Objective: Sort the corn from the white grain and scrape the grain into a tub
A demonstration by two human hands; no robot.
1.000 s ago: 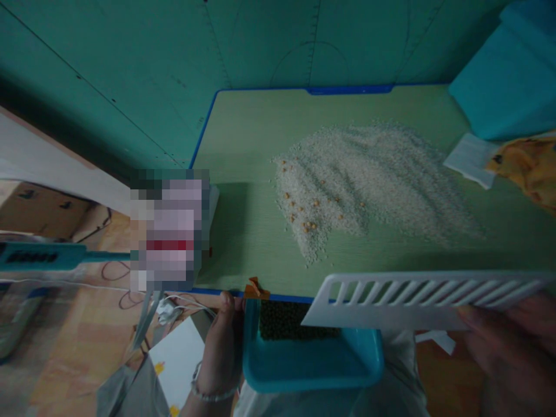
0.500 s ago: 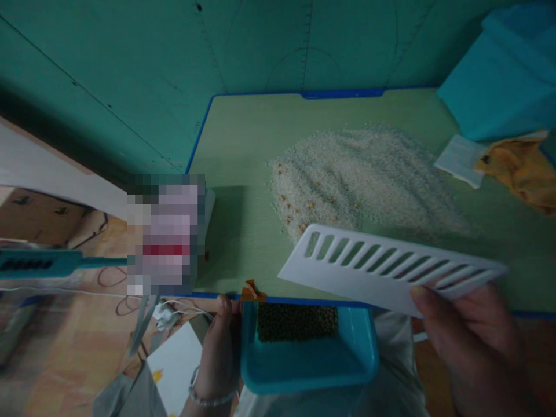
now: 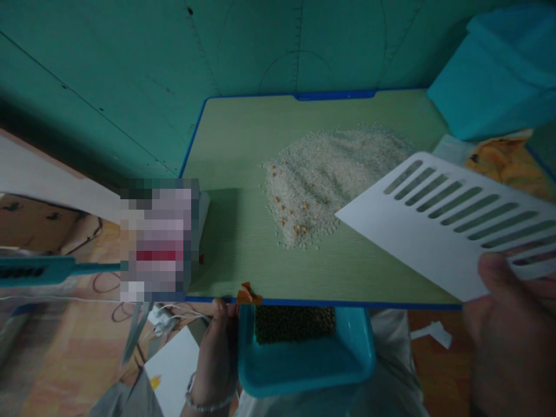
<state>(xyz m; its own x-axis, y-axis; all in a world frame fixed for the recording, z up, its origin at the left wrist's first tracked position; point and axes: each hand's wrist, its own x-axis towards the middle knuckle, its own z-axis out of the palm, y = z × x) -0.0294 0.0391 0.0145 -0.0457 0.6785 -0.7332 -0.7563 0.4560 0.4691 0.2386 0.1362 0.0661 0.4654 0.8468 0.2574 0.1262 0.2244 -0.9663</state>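
A light green board (image 3: 347,272) with a blue edge holds a heap of white rice grains (image 3: 313,185) dotted with small orange grains (image 3: 295,229). My right hand (image 3: 512,353) grips a white slotted plastic scraper (image 3: 447,220) at the lower right, and the scraper's top corner hangs above the heap's right side, hiding part of it. My left hand (image 3: 217,359) is at the board's near edge, against the left wall of a teal plastic tray (image 3: 304,370). Dark green beans (image 3: 295,324) lie in the tray.
A teal cloth or bag (image 3: 490,81) and a yellow cloth (image 3: 499,165) lie at the upper right. A pixelated object (image 3: 158,240) covers the board's left edge. Orange tape (image 3: 248,294) sits on the near edge. Cables and white paper lie on the floor below.
My right hand has raised the scraper and swung it up and right, so it now covers the heap's right side. The left hand and tray have stayed in place.
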